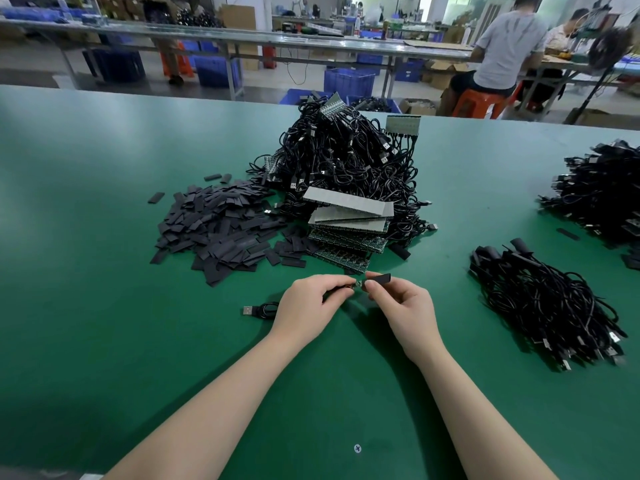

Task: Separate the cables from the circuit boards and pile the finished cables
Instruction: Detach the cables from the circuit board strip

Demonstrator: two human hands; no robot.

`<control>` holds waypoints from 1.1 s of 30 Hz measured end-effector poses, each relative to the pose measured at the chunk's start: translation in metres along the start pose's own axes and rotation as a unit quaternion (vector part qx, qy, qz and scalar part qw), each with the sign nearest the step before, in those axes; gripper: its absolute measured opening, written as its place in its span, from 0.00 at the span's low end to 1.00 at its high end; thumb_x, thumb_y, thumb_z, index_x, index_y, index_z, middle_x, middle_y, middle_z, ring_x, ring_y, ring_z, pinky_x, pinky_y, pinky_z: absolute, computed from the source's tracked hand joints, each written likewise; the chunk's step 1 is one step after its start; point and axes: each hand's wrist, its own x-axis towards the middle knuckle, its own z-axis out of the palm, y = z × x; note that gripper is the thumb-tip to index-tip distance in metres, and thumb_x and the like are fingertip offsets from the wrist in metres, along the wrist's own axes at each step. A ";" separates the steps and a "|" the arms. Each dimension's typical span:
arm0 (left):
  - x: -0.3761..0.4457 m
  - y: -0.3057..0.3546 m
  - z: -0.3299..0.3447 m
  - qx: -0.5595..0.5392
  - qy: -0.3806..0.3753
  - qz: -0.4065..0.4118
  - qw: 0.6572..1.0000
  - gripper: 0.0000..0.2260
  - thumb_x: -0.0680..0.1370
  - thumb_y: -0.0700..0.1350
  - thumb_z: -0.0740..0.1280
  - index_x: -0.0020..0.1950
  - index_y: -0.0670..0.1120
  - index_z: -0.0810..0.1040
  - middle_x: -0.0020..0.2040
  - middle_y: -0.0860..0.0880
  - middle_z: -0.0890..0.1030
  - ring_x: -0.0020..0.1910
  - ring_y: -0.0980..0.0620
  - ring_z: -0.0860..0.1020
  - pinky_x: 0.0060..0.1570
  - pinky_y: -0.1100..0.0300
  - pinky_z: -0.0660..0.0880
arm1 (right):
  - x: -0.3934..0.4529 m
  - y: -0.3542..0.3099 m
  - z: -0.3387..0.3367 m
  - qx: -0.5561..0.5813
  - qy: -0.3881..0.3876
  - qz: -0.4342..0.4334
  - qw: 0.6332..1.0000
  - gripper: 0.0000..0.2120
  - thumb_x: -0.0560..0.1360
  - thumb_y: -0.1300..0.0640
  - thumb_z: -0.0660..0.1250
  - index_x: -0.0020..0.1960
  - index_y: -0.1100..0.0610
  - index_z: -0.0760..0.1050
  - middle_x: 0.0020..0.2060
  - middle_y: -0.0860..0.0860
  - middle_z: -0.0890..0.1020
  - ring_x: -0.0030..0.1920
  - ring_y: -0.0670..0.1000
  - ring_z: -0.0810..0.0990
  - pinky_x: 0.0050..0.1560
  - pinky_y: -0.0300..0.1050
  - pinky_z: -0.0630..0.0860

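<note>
While left hand (313, 299) pinches the limp cable (265, 310) end, right hand (398, 299) pinches a black sleeve (381, 279); tiny board (358, 284), probably fragile, so grip edges.

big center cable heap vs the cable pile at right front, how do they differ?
The center heap is tall and tangled; the right pile lies low, with its cables running roughly parallel. The center heap has circuit board panels in and against it; the right pile shows none. The center heap sits beyond the hands; the right pile lies beside the right hand. Both are black USB cables on the green table.
</note>
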 end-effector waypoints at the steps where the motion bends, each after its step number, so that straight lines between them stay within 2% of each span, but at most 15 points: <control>1: 0.000 0.000 -0.001 -0.001 0.000 0.001 1.000 0.09 0.77 0.53 0.69 0.56 0.60 0.82 0.53 0.62 0.83 0.52 0.65 0.78 0.52 0.69 0.74 | 0.000 0.000 0.000 -0.001 0.003 0.000 1.000 0.06 0.76 0.56 0.73 0.45 0.46 0.85 0.38 0.46 0.86 0.37 0.42 0.78 0.41 0.34 0.74; 3: 0.000 0.001 -0.001 -0.004 -0.001 0.001 1.000 0.09 0.77 0.53 0.69 0.56 0.59 0.82 0.53 0.62 0.83 0.52 0.65 0.78 0.52 0.67 0.74 | 0.000 -0.001 0.001 -0.006 0.001 -0.004 1.000 0.07 0.76 0.56 0.73 0.43 0.44 0.85 0.41 0.50 0.87 0.37 0.43 0.77 0.41 0.35 0.74; 5: -0.001 0.001 -0.001 -0.003 -0.003 0.005 1.000 0.09 0.77 0.53 0.69 0.56 0.59 0.83 0.52 0.62 0.83 0.52 0.65 0.78 0.52 0.66 0.75 | -0.001 -0.003 0.002 -0.026 -0.016 -0.014 0.999 0.08 0.76 0.55 0.73 0.41 0.43 0.85 0.43 0.50 0.86 0.38 0.43 0.78 0.41 0.36 0.74; 8: -0.001 0.001 -0.002 -0.009 -0.002 0.011 1.000 0.09 0.76 0.53 0.69 0.55 0.58 0.83 0.52 0.63 0.83 0.51 0.65 0.78 0.52 0.63 0.76 | -0.002 -0.004 0.003 -0.049 -0.041 -0.020 0.998 0.07 0.76 0.56 0.73 0.44 0.44 0.85 0.43 0.50 0.87 0.40 0.44 0.79 0.44 0.38 0.75; 12: -0.002 0.002 -0.002 -0.026 -0.002 0.006 1.000 0.10 0.76 0.52 0.70 0.56 0.59 0.82 0.51 0.63 0.83 0.51 0.67 0.79 0.53 0.64 0.76 | -0.002 -0.003 0.003 -0.048 -0.044 -0.022 0.998 0.07 0.76 0.57 0.73 0.44 0.45 0.84 0.37 0.46 0.86 0.36 0.41 0.78 0.41 0.35 0.74; 14: -0.002 0.003 -0.002 -0.040 -0.003 -0.008 0.999 0.11 0.75 0.52 0.71 0.56 0.61 0.80 0.48 0.64 0.83 0.51 0.69 0.78 0.54 0.66 0.74 | -0.001 -0.001 0.003 -0.053 -0.040 -0.019 0.998 0.06 0.76 0.56 0.73 0.43 0.45 0.84 0.33 0.45 0.82 0.34 0.42 0.75 0.37 0.36 0.71; 16: -0.004 0.005 -0.003 -0.035 0.001 -0.010 0.999 0.10 0.75 0.54 0.71 0.55 0.61 0.77 0.45 0.68 0.81 0.50 0.70 0.78 0.52 0.69 0.72 | 0.000 -0.001 0.003 -0.054 -0.034 -0.012 0.998 0.04 0.76 0.54 0.73 0.44 0.46 0.84 0.34 0.47 0.81 0.35 0.44 0.73 0.37 0.39 0.69; 18: -0.005 0.006 -0.001 -0.013 0.010 0.001 1.000 0.08 0.76 0.55 0.70 0.54 0.59 0.76 0.47 0.66 0.83 0.51 0.68 0.79 0.51 0.68 0.72 | 0.000 -0.002 0.003 -0.049 -0.030 -0.011 0.998 0.03 0.76 0.53 0.73 0.45 0.46 0.84 0.34 0.50 0.80 0.35 0.45 0.72 0.37 0.39 0.69; 21: -0.007 0.007 0.002 0.041 0.043 0.012 0.998 0.10 0.76 0.56 0.69 0.56 0.56 0.80 0.50 0.59 0.84 0.51 0.62 0.80 0.51 0.61 0.75 | -0.001 -0.004 0.003 -0.042 -0.027 -0.009 0.999 0.04 0.76 0.53 0.73 0.45 0.45 0.84 0.37 0.58 0.84 0.36 0.46 0.74 0.37 0.37 0.70; 25: -0.007 0.009 0.001 0.076 0.075 0.041 0.993 0.10 0.76 0.55 0.70 0.54 0.53 0.84 0.49 0.56 0.85 0.47 0.54 0.81 0.49 0.56 0.76 | -0.003 -0.005 0.003 -0.040 -0.030 -0.011 0.999 0.04 0.76 0.53 0.73 0.45 0.45 0.84 0.42 0.61 0.84 0.37 0.46 0.75 0.40 0.42 0.72; 29: -0.008 0.011 0.001 0.096 0.089 0.087 0.988 0.09 0.76 0.53 0.70 0.51 0.50 0.85 0.47 0.54 0.85 0.44 0.52 0.81 0.48 0.57 0.74 | -0.003 -0.004 0.003 -0.037 -0.022 -0.018 0.999 0.05 0.76 0.54 0.73 0.44 0.44 0.84 0.38 0.58 0.84 0.36 0.45 0.75 0.37 0.37 0.71; 33: -0.009 0.013 0.000 0.099 0.103 0.109 0.984 0.08 0.75 0.51 0.69 0.49 0.50 0.85 0.44 0.54 0.85 0.41 0.53 0.81 0.44 0.56 0.74 | -0.002 -0.002 0.003 -0.046 -0.029 -0.021 0.998 0.08 0.76 0.55 0.73 0.42 0.43 0.84 0.30 0.45 0.80 0.31 0.42 0.72 0.32 0.32 0.68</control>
